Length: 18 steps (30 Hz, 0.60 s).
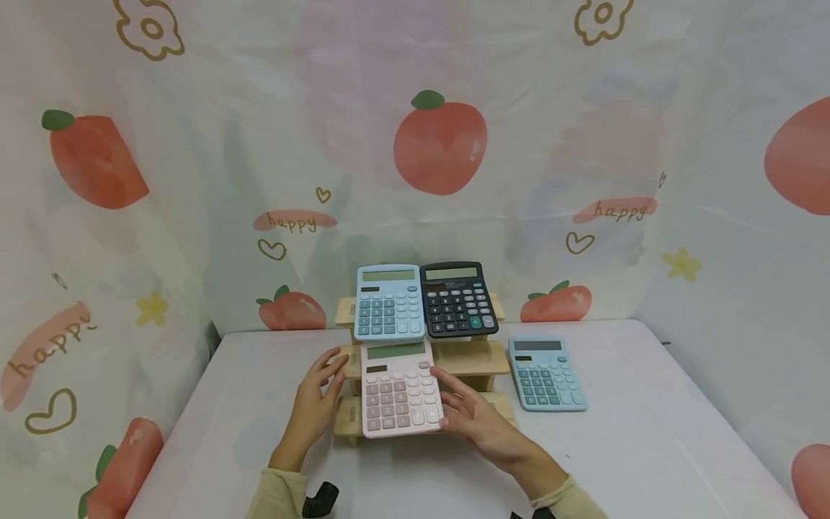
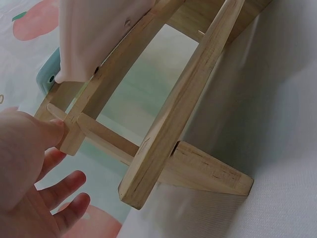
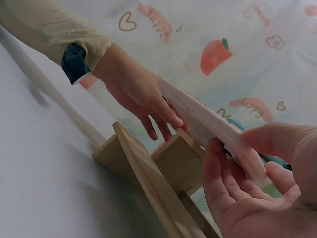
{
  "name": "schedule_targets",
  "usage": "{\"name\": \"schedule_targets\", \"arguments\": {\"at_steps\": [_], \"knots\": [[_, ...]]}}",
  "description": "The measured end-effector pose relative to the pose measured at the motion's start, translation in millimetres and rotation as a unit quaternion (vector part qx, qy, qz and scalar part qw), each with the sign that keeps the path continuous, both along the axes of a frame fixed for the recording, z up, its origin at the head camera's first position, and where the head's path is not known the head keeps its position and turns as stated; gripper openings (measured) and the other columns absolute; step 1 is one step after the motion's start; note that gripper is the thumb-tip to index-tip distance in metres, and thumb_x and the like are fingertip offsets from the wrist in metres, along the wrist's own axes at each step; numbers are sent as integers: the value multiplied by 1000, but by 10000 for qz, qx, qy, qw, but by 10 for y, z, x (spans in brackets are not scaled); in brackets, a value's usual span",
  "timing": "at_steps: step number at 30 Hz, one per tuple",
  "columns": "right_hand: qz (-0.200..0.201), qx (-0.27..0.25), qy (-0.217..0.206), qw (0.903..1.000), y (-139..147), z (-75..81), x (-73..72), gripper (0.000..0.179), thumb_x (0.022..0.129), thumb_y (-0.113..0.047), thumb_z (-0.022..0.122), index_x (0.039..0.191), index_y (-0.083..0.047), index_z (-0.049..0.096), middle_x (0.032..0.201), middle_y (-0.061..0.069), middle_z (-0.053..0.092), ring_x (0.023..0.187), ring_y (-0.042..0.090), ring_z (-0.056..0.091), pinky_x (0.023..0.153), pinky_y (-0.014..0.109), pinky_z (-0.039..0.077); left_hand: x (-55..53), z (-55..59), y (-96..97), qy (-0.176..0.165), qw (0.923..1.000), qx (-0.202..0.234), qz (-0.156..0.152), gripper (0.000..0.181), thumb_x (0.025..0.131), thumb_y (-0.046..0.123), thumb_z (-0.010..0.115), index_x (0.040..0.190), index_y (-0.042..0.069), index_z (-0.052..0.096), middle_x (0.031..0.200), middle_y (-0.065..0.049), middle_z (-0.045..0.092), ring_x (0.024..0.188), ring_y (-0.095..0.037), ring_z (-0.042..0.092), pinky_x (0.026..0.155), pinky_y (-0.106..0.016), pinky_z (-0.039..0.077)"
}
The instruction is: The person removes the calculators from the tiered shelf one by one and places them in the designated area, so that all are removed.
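Backdrop (image 1: 415, 223) reads "happy"; right hand (image 1: 476, 422) grips pink calculator (image 1: 397, 393).

Right fingers (image 1: 455, 385) hold a pink calculator (image 1: 400, 391), apparently touching the wooden rack (image 1: 472, 359).

pink calculator (image 1: 400, 393), black calculator (image 1: 457, 300), fruit-print backdrop (image 1: 363, 144)

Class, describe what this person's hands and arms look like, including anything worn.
The left hand and right hand wear no gloves. Long beige sleeves cover the forearms: left sleeve, right sleeve. A dark, blocky fitting shows at the left cuff; another dark piece partly shows at the right.
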State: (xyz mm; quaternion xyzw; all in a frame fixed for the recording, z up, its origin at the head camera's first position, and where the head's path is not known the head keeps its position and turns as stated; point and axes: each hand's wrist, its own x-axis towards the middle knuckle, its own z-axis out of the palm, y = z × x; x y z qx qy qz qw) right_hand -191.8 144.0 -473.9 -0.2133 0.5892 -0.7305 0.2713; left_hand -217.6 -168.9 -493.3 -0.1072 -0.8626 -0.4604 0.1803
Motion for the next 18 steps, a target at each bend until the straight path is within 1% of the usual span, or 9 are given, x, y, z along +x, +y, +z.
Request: {"name": "schedule_targets", "arguments": {"at_steps": [6,13,18], "knots": [[85,-42,77,9999,80,-11,51,81,101,-1,54,164,-17,7,162,27,21,137,12,48,108,26,48,-2,-5,-4,-2,10000,23,-3,36,101,8,59,136,-1,62,151,-21,50,134,-43,53,97,-60,51],[52,-26,-100,9999,207,-20,111,81,100,0,55,164,-20,8,164,24,20,139,12,48,109,28,48,-4,-7,5,45,10000,1,-10,36,101,8,60,136,0,63,150,-20,51,133,-42,54,96,-59,51],[46,-49,-60,10000,290,-39,132,80,101,0,53,164,-19,7,165,25,18,140,12,47,109,30,48,0,-5,4,86,10000,17,-29,36,100,7,60,135,-1,63,150,-20,52,132,-43,55,96,-59,51]]}}
